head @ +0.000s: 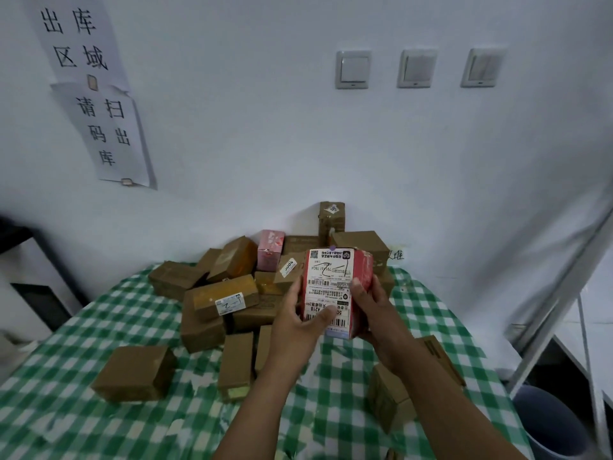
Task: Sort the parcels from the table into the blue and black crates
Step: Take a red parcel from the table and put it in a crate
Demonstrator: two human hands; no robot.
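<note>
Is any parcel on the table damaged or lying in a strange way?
The tall brown cardboard box at the back of the heap looks crumpled. The red box with the white label, held in the left hand and right hand, has its print upside down. Nothing is spilled.

On my feed, the white wall (265,127) carries two taped paper notices at upper left, an upper sheet (79,41) and a lower sheet (112,134), both with large black characters. Three white rocker switches (417,68) sit in a row at upper right. A white metal frame (564,293) runs along the right edge, with a round grey bin (547,423) on the floor beside its foot. A green-and-white checked cloth (99,327) fills the foreground.
</note>
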